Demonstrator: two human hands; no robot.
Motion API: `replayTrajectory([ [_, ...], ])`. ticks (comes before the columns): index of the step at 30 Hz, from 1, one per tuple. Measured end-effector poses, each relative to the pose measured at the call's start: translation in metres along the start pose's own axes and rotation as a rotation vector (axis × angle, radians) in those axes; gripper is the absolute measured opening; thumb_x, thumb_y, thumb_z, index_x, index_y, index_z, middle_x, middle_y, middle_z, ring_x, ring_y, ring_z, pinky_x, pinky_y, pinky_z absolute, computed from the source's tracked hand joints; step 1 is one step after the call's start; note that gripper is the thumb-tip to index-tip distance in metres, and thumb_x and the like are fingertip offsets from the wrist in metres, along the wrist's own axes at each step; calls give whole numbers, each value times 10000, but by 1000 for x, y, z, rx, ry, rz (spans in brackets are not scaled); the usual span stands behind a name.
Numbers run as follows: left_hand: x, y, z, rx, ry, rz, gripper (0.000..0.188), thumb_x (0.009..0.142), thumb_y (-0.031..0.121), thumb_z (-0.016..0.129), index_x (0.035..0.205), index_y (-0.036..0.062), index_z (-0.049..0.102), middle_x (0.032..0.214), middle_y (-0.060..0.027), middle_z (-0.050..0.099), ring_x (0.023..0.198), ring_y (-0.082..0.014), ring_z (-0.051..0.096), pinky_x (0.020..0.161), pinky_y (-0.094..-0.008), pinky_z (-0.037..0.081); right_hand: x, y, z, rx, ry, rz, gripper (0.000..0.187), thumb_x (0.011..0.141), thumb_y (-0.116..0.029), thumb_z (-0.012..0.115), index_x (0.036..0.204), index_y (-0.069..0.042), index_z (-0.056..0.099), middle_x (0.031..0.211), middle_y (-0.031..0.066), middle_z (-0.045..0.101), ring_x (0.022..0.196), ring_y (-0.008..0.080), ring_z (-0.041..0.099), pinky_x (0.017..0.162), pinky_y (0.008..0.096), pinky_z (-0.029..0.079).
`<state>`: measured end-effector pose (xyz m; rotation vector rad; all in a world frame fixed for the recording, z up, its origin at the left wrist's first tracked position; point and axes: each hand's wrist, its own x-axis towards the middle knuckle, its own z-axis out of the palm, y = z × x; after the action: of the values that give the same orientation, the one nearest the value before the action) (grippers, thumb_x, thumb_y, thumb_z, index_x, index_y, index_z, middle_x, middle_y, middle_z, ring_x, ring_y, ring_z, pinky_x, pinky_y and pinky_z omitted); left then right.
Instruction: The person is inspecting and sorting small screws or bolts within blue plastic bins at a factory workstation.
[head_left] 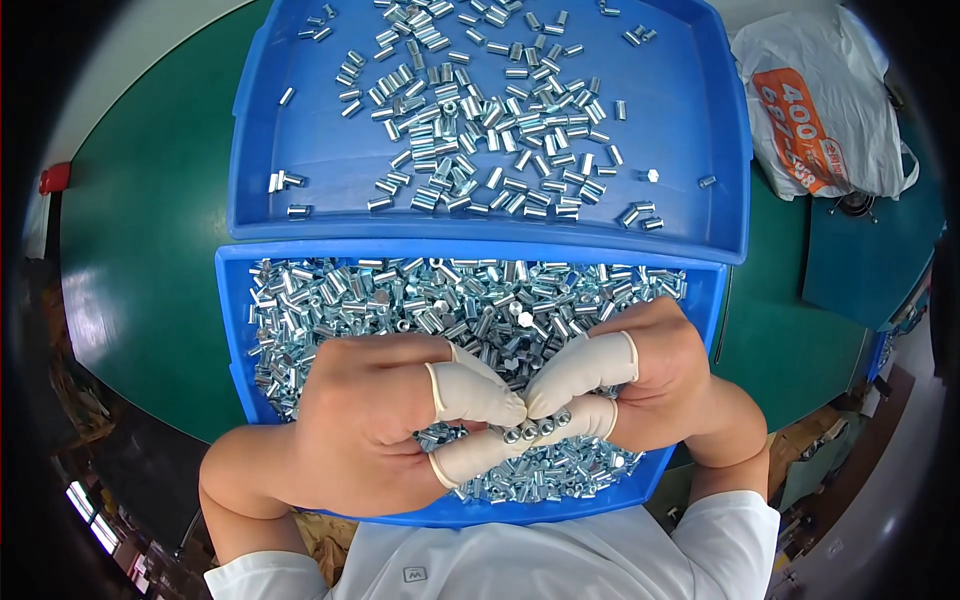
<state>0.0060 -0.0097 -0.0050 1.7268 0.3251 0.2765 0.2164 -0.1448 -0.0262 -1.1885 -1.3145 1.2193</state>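
My left hand (375, 420) and my right hand (655, 385) meet over the near blue bin. White finger cots cover the thumb and forefinger of each. Between the pinched fingertips is a short row of small metal standoffs (530, 433), shiny sleeves with their round open ends turned toward me. Both hands are closed on this row, and the fingertips touch each other. Below them, the near bin (470, 250) holds a deep heap of the same hex-headed standoffs (440, 300). My hands hide the middle of that heap.
Beyond the near bin stands a second blue bin (300, 160) with standoffs (520, 120) scattered thinly across its floor. Both sit on a green table (140, 250). At the far right lies a white plastic bag (815, 90) with orange print. A small red object (55, 178) is at the left edge.
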Motion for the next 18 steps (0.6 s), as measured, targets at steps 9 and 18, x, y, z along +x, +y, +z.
replayTrajectory([
  [9,0,1,0,3,-22,-17,286,730,41,918,972,77,771,866,-114,754,737,-199,752,624,-275,594,0,1,-3,-28,-23,-38,182,869,-188,839,951,-34,786,830,110,769,653,201,742,538,270,538],
  [18,0,-1,0,0,-25,-2,271,751,44,886,989,70,762,875,-114,747,726,-221,742,608,-300,595,1,2,-2,-14,-3,-52,182,859,-192,848,946,-42,793,814,107,769,630,193,735,519,262,525],
])
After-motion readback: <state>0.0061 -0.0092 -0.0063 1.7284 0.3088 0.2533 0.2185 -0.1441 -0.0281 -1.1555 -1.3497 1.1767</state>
